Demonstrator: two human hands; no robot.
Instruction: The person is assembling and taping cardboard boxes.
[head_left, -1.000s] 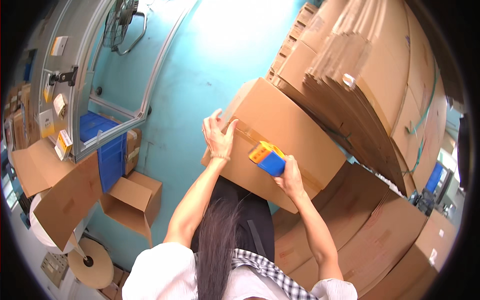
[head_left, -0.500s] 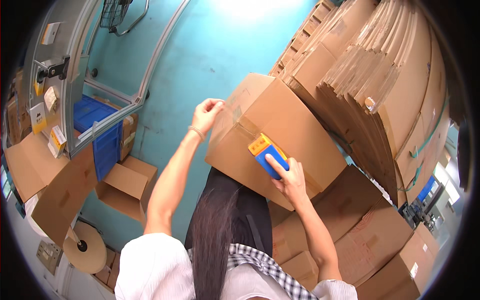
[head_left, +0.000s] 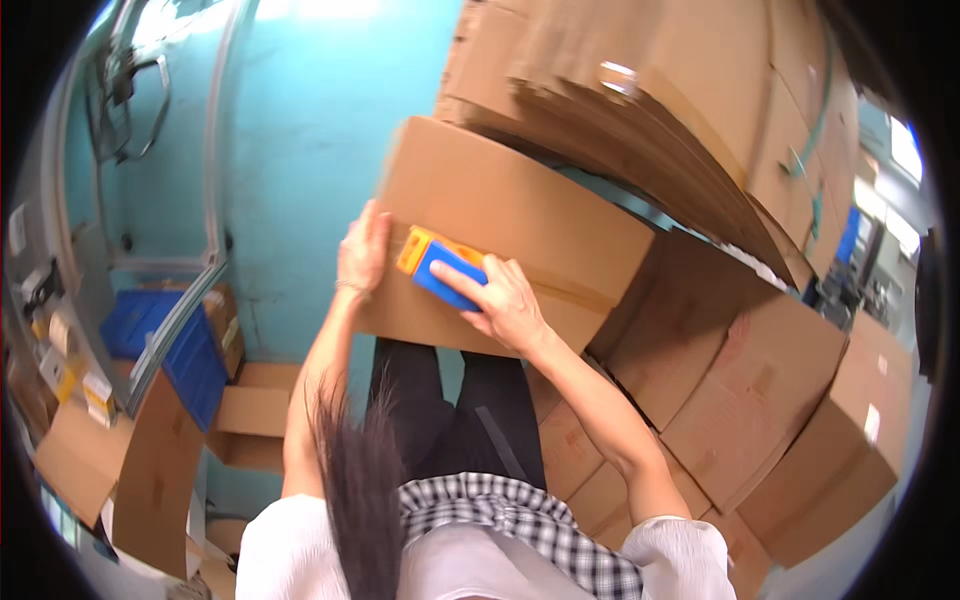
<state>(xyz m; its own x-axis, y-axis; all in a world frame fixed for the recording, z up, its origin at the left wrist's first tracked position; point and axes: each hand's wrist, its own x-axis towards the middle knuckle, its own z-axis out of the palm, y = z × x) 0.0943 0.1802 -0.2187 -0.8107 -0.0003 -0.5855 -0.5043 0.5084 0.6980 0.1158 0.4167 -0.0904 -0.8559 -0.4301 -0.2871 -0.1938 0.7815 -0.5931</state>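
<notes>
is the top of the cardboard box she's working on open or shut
Shut: the cardboard box has flat flaps, a tape strip along its seam. The right hand presses a tape dispenser there.

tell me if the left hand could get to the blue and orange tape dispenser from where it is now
Probably yes. The left hand rests flat on the cardboard box, right beside the tape dispenser, with nothing between them; the right hand already grips the dispenser's other end.

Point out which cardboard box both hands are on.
The closed box in front of the person: left hand on its edge, right hand pressing a blue-and-orange tape dispenser along it.
</notes>
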